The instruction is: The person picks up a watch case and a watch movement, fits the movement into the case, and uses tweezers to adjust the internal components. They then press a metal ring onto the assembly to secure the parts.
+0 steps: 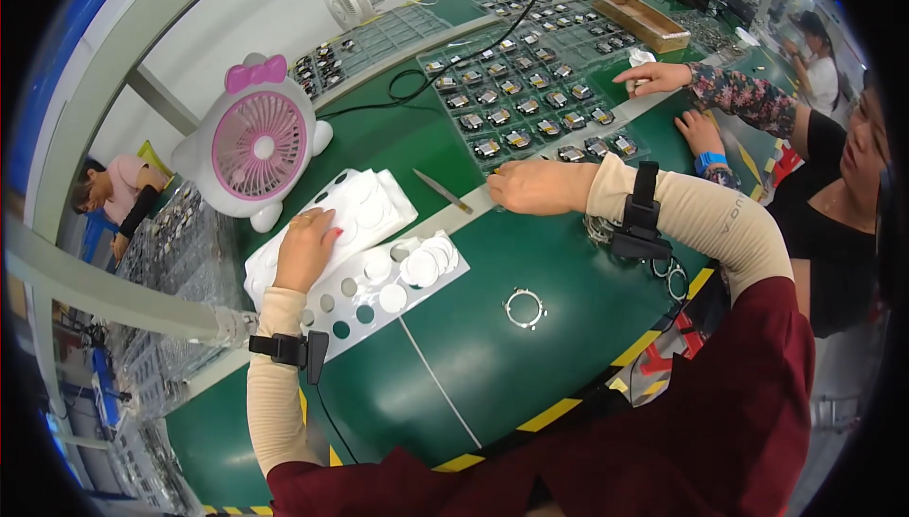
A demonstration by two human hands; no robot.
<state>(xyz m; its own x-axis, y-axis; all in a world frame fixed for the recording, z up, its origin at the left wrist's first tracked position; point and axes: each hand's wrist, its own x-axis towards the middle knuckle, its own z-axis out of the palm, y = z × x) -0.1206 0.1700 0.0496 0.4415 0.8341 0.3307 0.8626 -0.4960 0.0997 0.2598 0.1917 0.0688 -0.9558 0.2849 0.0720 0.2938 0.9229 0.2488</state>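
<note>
My left hand (pixel 305 250) lies with its fingers stretched over a stack of white foam-like sheets (pixel 383 197). Just below it is a pale sheet with round holes (pixel 350 313), with several loose white discs (pixel 431 261) on top. My right hand (pixel 542 186) is at the near edge of a clear plastic tray of small watch-like parts (pixel 516 110). Its fingers are curled, and whatever is in them is hidden. A pointed, thin metal tool (pixel 442 190) lies between my hands. Nearer to me, a thin metal ring (pixel 524 309) rests on the green table (pixel 568 276).
A pink-and-white cat-shaped fan (pixel 260 143) stands at the left, and a black cable (pixel 402 91) loops behind. More metal rings (pixel 672 276) lie by my right forearm. At the right a co-worker's hand (pixel 653 80) points over the trays, near a wooden box (pixel 644 23).
</note>
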